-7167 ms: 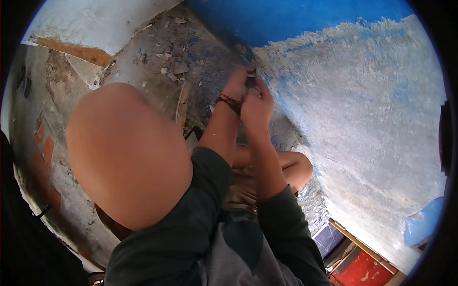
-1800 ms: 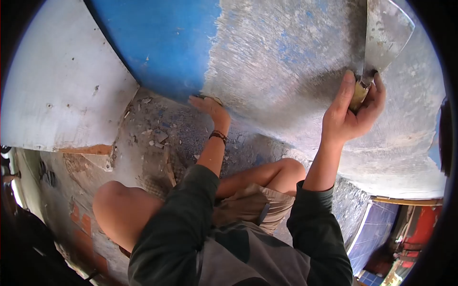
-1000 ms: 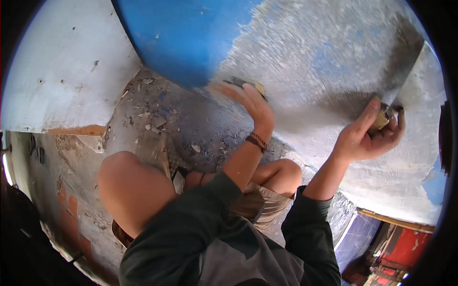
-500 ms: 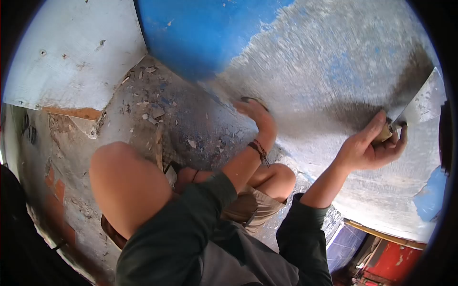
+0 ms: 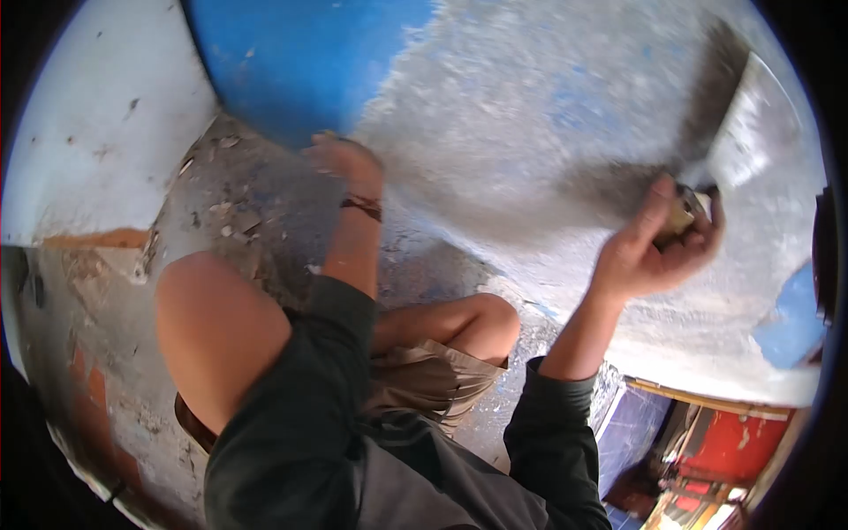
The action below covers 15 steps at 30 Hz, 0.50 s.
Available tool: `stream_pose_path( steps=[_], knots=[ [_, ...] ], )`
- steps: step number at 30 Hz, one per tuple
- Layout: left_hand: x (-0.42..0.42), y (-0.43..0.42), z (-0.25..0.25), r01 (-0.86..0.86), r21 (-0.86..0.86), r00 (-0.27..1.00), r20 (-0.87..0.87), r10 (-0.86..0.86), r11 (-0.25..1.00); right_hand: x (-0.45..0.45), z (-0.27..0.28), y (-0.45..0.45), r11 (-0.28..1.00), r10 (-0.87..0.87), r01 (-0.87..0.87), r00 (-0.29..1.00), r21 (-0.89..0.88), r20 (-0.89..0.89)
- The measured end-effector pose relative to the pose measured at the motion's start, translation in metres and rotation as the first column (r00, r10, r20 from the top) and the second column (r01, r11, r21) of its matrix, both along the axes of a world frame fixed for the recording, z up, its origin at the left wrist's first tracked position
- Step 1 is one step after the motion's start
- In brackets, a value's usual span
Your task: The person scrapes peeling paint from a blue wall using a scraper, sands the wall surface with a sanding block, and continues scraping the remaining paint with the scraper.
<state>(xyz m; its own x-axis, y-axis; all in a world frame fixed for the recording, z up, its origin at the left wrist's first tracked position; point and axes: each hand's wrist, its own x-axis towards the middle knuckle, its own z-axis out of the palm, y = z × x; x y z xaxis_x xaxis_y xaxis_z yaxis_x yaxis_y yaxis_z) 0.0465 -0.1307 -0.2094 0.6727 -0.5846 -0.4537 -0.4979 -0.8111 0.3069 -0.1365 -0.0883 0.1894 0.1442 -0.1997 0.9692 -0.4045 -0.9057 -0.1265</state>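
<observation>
Metal flared scraper (image 5: 744, 137), rough patchy wall (image 5: 503, 115)

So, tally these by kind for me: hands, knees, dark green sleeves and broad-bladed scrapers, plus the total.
Hands: 2, left hand and right hand
Knees: 2, left knee and right knee
Dark green sleeves: 2, left sleeve and right sleeve
Broad-bladed scrapers: 1, the scraper in the right hand
Total: 7

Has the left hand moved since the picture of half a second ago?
Yes, the left hand has moved leftward along the wall, closer to the blue painted area.
</observation>
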Motion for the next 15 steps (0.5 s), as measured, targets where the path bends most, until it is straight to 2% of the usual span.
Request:
stream_pose_path(
  steps=[1, 2, 4, 5, 7, 8, 9, 10, 11, 12, 13, 14, 15],
  knots=[
    [-0.01, -0.018, -0.04, -0.465, -0.585, 0.885, -0.293, 0.362, 0.664, 0.001, 0.0, 0.002, 1.0, -0.012, 0.012, 1.0, -0.019, -0.008],
    [-0.008, -0.024, -0.055, -0.717, -0.689, 0.613, -0.695, 0.375, -0.105, 0.003, -0.001, 0.004, 1.0, -0.011, 0.01, 1.0, -0.027, -0.007],
    [-0.067, 0.014, 0.161, -0.791, -0.542, 0.353, -0.783, 0.513, -0.283, 0.003, -0.005, -0.003, 0.997, -0.052, 0.052, 0.999, -0.055, 0.014],
    [-0.064, 0.025, 0.176, -0.787, -0.544, 0.353, -0.784, 0.51, -0.292, 0.004, -0.006, -0.002, 0.999, -0.03, 0.031, 0.999, -0.043, 0.031],
    [-0.054, 0.02, 0.194, -0.92, -0.375, 0.249, -0.782, 0.572, -0.111, 0.005, -0.003, -0.003, 0.998, -0.027, 0.028, 1.0, -0.048, 0.015],
    [-0.032, 0.022, 0.187, -0.753, -0.658, 0.443, -0.477, 0.759, 0.026, 0.001, -0.001, -0.001, 0.996, -0.032, 0.033, 0.999, -0.081, 0.016],
    [0.0, 0.026, 0.173, -0.517, -0.826, 0.511, -0.089, 0.855, 0.223, -0.002, 0.0, 0.001, 0.994, -0.081, 0.078, 0.996, -0.077, -0.04],
    [0.029, 0.023, 0.163, -0.519, -0.831, 0.511, -0.111, 0.852, 0.202, -0.003, 0.001, 0.002, 0.99, -0.127, 0.121, 0.987, -0.07, -0.096],
    [0.062, 0.019, 0.154, -0.616, -0.709, 0.581, -0.114, 0.806, 0.344, -0.002, -0.001, 0.001, 0.995, -0.079, 0.075, 0.995, -0.063, -0.064],
    [0.075, 0.032, 0.181, -0.675, -0.555, 0.644, -0.121, 0.756, 0.486, -0.003, -0.004, 0.001, 0.995, -0.074, 0.07, 0.996, -0.065, -0.059],
    [0.027, 0.037, 0.202, -0.717, -0.664, 0.588, -0.414, 0.694, 0.212, -0.004, -0.006, 0.002, 0.995, -0.083, 0.081, 0.996, -0.054, -0.031],
    [-0.026, 0.056, 0.255, -0.741, -0.665, 0.524, -0.66, 0.538, -0.095, 0.002, -0.006, -0.003, 0.995, -0.083, 0.084, 0.996, -0.06, 0.015],
    [-0.05, 0.036, 0.221, -0.631, -0.76, 0.585, -0.599, 0.547, -0.158, 0.005, -0.006, -0.004, 0.992, -0.08, 0.083, 0.996, -0.091, 0.033]
  ],
)
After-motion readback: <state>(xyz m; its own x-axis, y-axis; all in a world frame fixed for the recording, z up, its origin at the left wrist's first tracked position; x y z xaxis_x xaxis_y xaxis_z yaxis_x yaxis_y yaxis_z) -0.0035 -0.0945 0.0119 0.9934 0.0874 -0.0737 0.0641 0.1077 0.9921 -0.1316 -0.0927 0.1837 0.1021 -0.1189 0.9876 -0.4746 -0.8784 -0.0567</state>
